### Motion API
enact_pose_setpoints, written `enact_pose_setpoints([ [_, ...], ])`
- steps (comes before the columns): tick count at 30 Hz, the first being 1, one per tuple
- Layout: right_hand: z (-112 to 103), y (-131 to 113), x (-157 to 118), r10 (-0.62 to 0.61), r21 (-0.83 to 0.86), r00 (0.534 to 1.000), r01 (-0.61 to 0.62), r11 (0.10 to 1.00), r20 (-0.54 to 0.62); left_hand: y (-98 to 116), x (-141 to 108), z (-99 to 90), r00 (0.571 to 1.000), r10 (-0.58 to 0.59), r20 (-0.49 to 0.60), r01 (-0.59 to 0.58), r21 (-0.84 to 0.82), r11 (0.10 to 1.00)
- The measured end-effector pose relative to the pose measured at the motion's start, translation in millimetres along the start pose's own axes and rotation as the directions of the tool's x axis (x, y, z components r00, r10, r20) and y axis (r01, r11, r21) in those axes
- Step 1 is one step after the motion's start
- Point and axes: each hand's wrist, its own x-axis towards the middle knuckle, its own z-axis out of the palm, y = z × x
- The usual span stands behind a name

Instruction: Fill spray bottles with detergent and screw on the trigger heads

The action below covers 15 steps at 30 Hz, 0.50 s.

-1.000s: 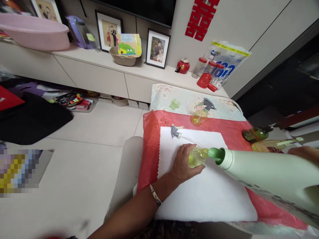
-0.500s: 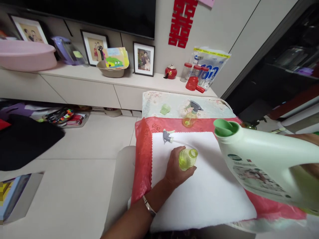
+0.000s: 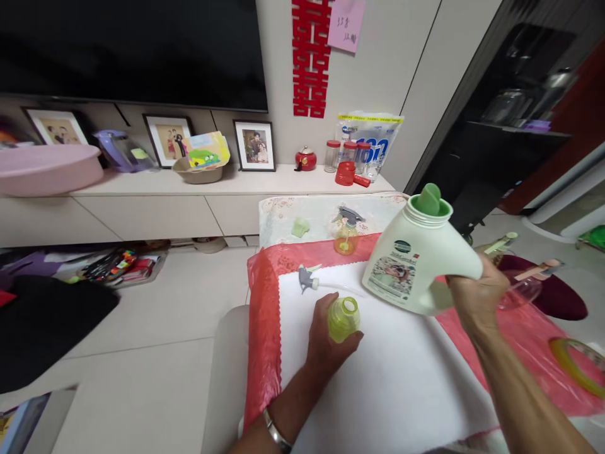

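Observation:
My left hand [image 3: 326,337] is wrapped round a small yellow-green spray bottle [image 3: 344,320] without its top, its open mouth facing up, over the white cloth [image 3: 392,378]. By its handle, my right hand [image 3: 479,293] grips a large pale green detergent jug [image 3: 425,252]. The jug stands nearly upright, uncapped, with a green pouring spout showing in its neck. A grey trigger sprayer head [image 3: 308,279] with a clear dip tube lies on the cloth behind the left hand. Farther back is an amber spray bottle [image 3: 346,238] with its grey trigger on. A light green cap [image 3: 300,227] lies left of it.
Red plastic sheeting [image 3: 262,328] lies under the cloth. At right are a roll of yellow tape [image 3: 574,366] and a clear container [image 3: 522,290]. Jars, a red teapot [image 3: 305,159] and framed photos line the low cabinet [image 3: 170,214] behind the table.
The jug has swung from a tilted, nearly sideways pose at the right to nearly upright, and come farther in over the cloth. My left hand still holds the bottle. The camera view has shifted.

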Motion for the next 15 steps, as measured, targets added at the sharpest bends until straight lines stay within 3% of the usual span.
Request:
enact_pose_setpoints([
  [8, 33, 23, -23, 0.091, 0.057, 0.996, -0.091, 0.994, 0.015, -7, -2, 0.2, 0.999, -0.038, 0.005, 0.038, -0.066, 0.997],
  [15, 22, 30, -25, 0.224, -0.019, 0.955, -0.225, 0.974, 0.196, 11, 0, -10.0, 0.987, -0.152, 0.055, 0.16, -0.217, 0.963],
])
